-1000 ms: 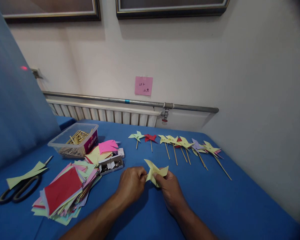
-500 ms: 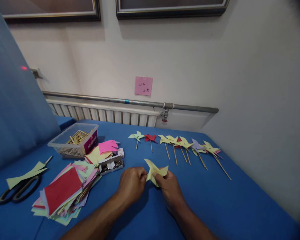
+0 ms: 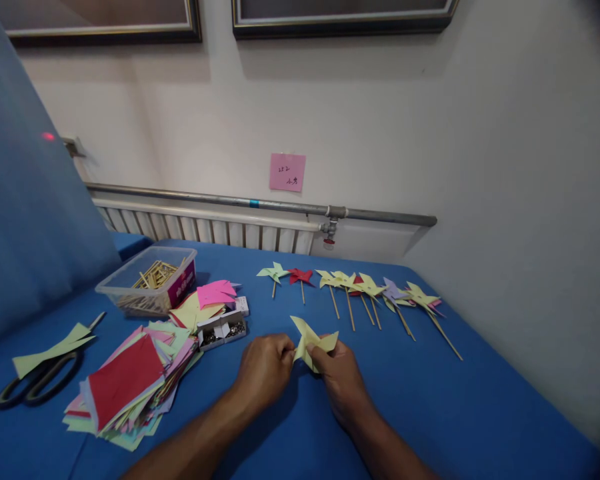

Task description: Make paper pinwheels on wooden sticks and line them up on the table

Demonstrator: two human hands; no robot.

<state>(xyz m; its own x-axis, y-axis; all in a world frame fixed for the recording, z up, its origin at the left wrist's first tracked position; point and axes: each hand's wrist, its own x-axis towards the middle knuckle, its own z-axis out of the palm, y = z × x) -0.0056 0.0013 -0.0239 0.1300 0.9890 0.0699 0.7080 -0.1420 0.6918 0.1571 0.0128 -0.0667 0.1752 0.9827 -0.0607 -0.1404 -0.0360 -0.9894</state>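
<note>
Pinching a pale-yellow paper pinwheel (image 3: pixel 309 338), R hand (image 3: pixel 343 380) has thumb on its middle, one blade tip pointing up-left, another right; no clear long axis. L hand (image 3: pixel 265 367) is clenched at its left edge, contents hidden, & both forearms (image 3: pixel 200 433) run off bottom. Metal-bits box (image 3: pixel 223 331) sits near L hand; room R over blue tablecloth (image 3: pixel 440 413), short of pinwheel row (image 3: pixel 370 285).

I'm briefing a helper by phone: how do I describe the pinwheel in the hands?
Find the blue table, then its near middle, where the left hand sits close to the right hand. The latter holds a pale yellow pinwheel. Unlike the other pinwheels, lying in a row beyond it, this one is held.
</note>
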